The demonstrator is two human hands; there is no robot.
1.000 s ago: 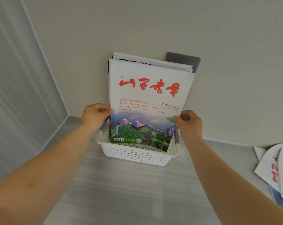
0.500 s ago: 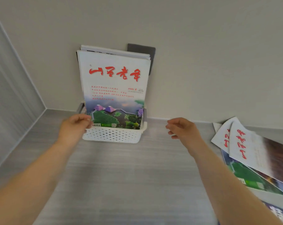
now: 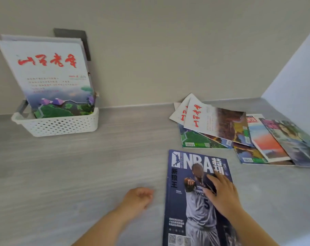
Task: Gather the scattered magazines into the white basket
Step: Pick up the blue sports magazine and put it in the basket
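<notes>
Right hand (image 3: 223,196) flat on NBA magazine (image 3: 191,206), fingers straight; left hand (image 3: 138,197) loosely curled, holding nothing, near its left edge. Open counter (image 3: 79,174) leftward to white basket (image 3: 61,125); scattered magazines (image 3: 221,126) far right.

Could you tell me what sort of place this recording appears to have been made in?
Most likely a plain indoor room, home or office. A grey wood-grain surface, floor or counter I cannot tell, meets bare beige walls. On it are a white basket of upright magazines and loose magazines spread nearby.
</notes>
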